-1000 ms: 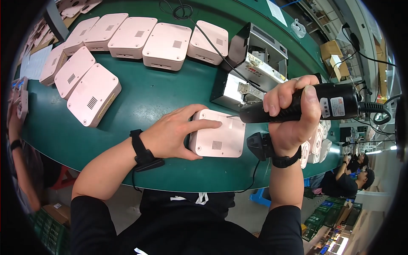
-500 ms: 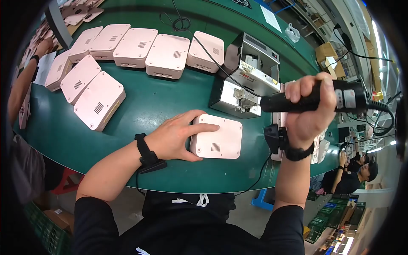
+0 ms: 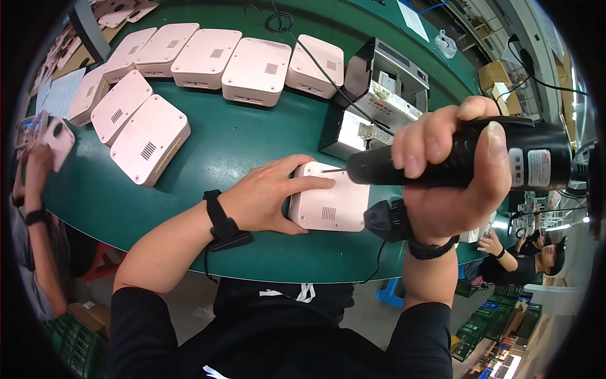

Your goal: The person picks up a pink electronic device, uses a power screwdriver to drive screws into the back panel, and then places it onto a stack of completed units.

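A pale pinkish-white square plastic housing (image 3: 346, 201) with a slotted vent and corner holes lies flat on the green table in front of me. My left hand (image 3: 268, 196) grips it from its left side, thumb at the near edge and a finger stretched across the top. My right hand (image 3: 451, 167) is wrapped round a black corded electric screwdriver (image 3: 375, 165), held roughly level above the housing's right side. Its thin bit points left over the housing's far part; I cannot tell whether the tip touches. The screwdriver and hand cover the far right corner.
Several similar housings (image 3: 255, 71) stand in a curved row at the back and left. A screw feeder (image 3: 394, 88) sits beyond my right hand, with a black cable (image 3: 319, 66) passing it. At the left, a co-worker's hand (image 3: 39, 161) holds a flat white part. Another person works far right.
My right hand has brought the screwdriver left and nearer, from the screw feeder to over the housing. My left hand keeps its hold. The co-worker at the left now holds a white part.
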### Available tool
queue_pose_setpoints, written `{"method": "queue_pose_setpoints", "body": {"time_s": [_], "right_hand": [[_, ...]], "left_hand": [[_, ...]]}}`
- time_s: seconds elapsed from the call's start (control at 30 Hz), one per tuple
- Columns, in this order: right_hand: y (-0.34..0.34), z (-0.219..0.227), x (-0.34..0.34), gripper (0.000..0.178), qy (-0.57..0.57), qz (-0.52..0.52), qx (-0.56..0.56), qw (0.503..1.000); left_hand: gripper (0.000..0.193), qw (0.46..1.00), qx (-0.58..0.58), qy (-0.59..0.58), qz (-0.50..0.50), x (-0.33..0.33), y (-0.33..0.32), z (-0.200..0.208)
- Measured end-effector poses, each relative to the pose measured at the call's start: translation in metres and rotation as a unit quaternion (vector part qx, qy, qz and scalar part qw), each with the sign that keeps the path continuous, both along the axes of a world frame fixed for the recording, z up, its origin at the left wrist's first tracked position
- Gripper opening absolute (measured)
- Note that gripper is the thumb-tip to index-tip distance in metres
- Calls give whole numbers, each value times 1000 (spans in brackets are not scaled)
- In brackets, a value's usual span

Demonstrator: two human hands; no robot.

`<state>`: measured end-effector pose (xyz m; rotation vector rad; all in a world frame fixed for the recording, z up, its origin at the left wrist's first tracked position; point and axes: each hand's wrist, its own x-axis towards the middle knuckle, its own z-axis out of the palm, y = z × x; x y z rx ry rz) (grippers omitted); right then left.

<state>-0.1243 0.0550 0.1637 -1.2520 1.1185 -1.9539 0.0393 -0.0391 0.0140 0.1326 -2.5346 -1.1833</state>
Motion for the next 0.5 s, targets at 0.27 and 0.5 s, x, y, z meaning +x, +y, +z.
{"method": "queue_pose_setpoints", "body": {"time_s": [0.27, 0.5], "right_hand": [[-15, -20, 13, 27, 90, 25, 42, 995], [-11, -26, 15, 27, 121, 35, 56, 990]], "left_hand": [[76, 1000, -2, 20, 6, 2, -1, -4], [73, 999, -13, 47, 12, 2, 1, -10]]}}
